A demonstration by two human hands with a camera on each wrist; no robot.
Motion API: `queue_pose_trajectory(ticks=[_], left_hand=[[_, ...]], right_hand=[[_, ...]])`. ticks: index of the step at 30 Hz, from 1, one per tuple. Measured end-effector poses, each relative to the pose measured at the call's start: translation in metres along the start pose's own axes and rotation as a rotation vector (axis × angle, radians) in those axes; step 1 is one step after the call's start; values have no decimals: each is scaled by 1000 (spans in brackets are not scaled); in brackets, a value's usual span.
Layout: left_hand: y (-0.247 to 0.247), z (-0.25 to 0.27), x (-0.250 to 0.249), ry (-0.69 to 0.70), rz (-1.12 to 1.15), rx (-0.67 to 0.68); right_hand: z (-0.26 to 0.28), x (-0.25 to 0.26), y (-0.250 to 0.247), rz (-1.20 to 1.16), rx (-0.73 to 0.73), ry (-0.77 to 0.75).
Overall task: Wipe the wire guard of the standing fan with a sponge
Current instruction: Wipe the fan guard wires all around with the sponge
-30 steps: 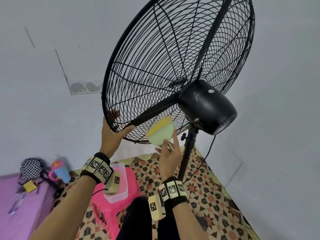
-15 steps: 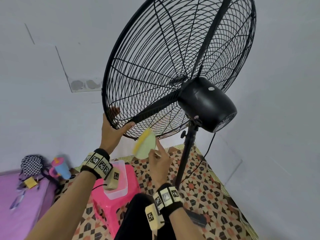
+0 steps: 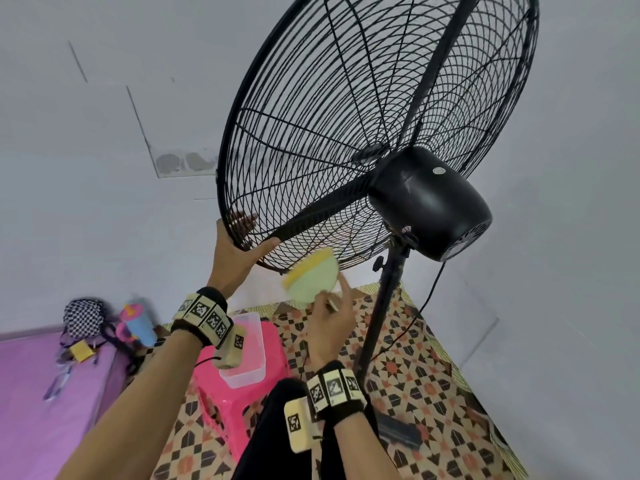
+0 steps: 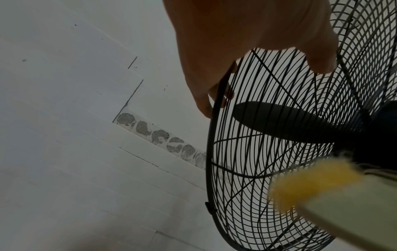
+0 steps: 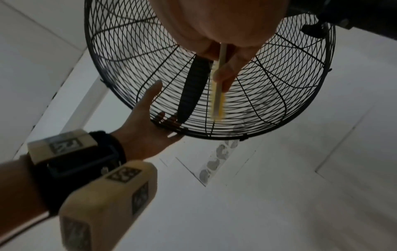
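A black standing fan tilts above me, its round wire guard (image 3: pixel 311 140) facing left and its motor housing (image 3: pixel 429 206) at the right. My left hand (image 3: pixel 239 247) grips the guard's lower rim, fingers on the front side and thumb across the back wires, also seen as left hand (image 5: pixel 148 134) from the right wrist. My right hand (image 3: pixel 332 317) pinches a thin yellow and pale green sponge (image 3: pixel 313 277) just under the guard's bottom edge. The sponge (image 4: pixel 322 185) looks blurred in the left wrist view and the sponge (image 5: pixel 218 95) shows edge-on in the right wrist view.
The fan's black pole (image 3: pixel 384 303) runs down to a patterned floor mat (image 3: pixel 415 382), with a cord (image 3: pixel 433 292) hanging beside it. A pink stool (image 3: pixel 228 386) carries a clear plastic tub (image 3: pixel 247 351). A purple surface (image 3: pixel 41 393) with a checkered bag (image 3: pixel 83 317) and a cup (image 3: pixel 138 323) lies at left.
My right hand first dropped with the sponge away from the guard and to the left, then rose again to just under the rim. My left hand kept its grip on the rim.
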State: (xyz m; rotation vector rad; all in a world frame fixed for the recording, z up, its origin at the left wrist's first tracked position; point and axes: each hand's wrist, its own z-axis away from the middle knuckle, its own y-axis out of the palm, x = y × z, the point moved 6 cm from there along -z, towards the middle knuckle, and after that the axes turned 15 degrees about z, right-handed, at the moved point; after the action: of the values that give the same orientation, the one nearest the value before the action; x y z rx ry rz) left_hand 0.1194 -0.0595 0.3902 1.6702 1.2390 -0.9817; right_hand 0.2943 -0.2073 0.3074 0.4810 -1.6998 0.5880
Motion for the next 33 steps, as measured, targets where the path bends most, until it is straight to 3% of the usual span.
queue_pose_trajectory(ticks=[2,7,11,13,21,25,27,29,32,33], left_hand=[[1,1,0,-5,-5,-6],[0,-1,2,-11,0,-7],[0,1,3,-12,-21,-9],[-1,0,3,-11,-23,-20],[-1,-1,4,-3,-34,12],[-10,-5,4,-43,-72,89],[-15,-10,2,-65,-110,124],[-16,-14,-1,-71,-144,150],[-15,-18,-4,-72,-166,166],[-15,-17,-4,-68,-163,162]], right_hand=[[0,3,5,-20,-27,2],[17,-10,27,54,199,24],[4,-2,8,-80,7,65],[1,3,11,-95,7,46],[24,-30,52,-50,267,197],[23,-27,92,-5,495,274],[18,-28,102,-41,532,315],[13,-47,107,2,458,307],[21,-127,121,-23,280,415],[31,-119,115,-50,249,422]])
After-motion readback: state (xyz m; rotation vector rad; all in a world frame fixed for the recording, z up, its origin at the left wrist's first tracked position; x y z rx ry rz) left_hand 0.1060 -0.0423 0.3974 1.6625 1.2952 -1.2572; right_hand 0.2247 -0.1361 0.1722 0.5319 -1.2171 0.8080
